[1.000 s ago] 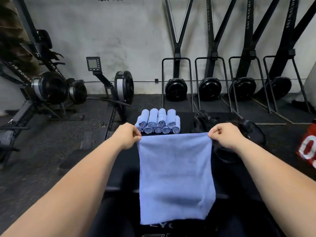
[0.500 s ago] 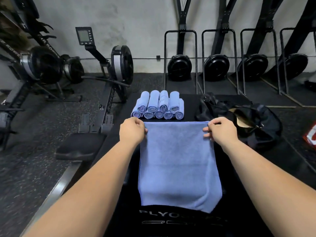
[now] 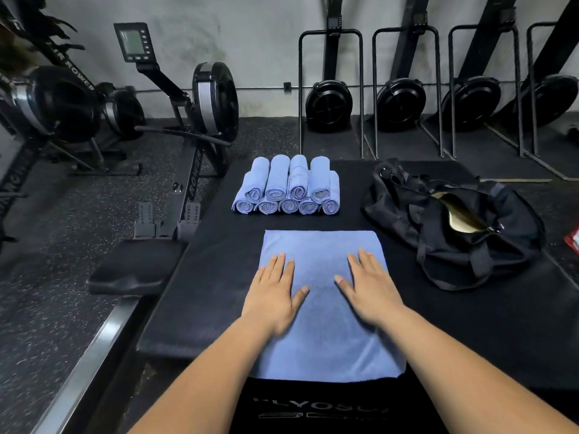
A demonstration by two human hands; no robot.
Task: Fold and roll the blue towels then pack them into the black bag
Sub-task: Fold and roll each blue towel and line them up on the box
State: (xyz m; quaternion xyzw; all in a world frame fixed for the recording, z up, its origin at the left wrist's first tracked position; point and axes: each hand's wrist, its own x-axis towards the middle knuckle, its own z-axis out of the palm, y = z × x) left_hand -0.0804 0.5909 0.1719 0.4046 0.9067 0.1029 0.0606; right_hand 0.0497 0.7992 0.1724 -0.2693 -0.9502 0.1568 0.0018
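Parts of the flat blue towel lie covered by the person's arms. The white lettering on the near end of the bench is blurred and partly covered, so it cannot be read. The black bag shows only a gold strip at its opening; its inside is hidden. A red-and-white object is cut off by the right edge. The rower monitor has a screen too small to read.

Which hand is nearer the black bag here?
Right. The right hand lies flat on the right half of the spread blue towel, the black bag off to its right. The left hand rests flat on the left half, farther from the bag.
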